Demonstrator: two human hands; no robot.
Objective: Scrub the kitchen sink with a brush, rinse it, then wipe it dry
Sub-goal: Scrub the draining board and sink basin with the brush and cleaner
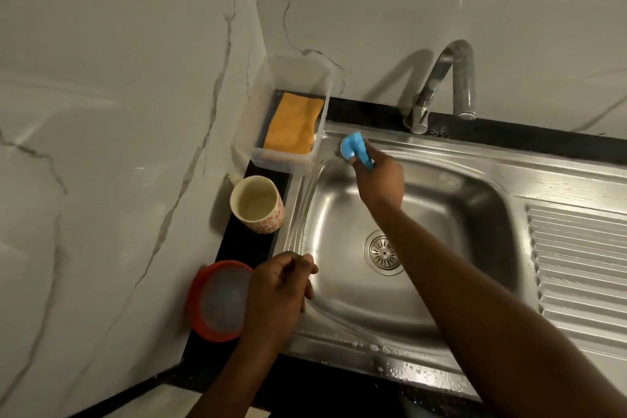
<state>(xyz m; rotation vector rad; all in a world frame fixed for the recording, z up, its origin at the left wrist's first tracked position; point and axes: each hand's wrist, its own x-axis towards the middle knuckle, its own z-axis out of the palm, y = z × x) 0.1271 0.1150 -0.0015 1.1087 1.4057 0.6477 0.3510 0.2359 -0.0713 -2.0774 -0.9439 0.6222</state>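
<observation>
The steel sink [356, 302] fills the middle, its ribbed drainboard [576, 265] running off to the right and the tap [441, 88] at the far edge, with no water running. At the far left corner sits a clear plastic tub [247, 146] holding an orange cloth [293, 122]. Nearer along the left counter are a red-rimmed container [217, 299] and a cup [257, 204], both just beside the sink's rim.

The right hand [380, 180] reaches to the far left corner of the rim, fingers wrapped round a blue brush [356, 148] pressed onto the steel there. The left hand [281, 288] rests at the near left rim, fingers curled in, nothing visible in them.

The scrubbing step looks to be in hand. The brush works right beside the tub, so a wide stroke could knock it or splash dirty water onto the cloth, likely wanted dry for wiping. Splashes could also reach the open cup. Droplets [407, 370] on the near rim suggest a slippery surface for the bracing hand.
</observation>
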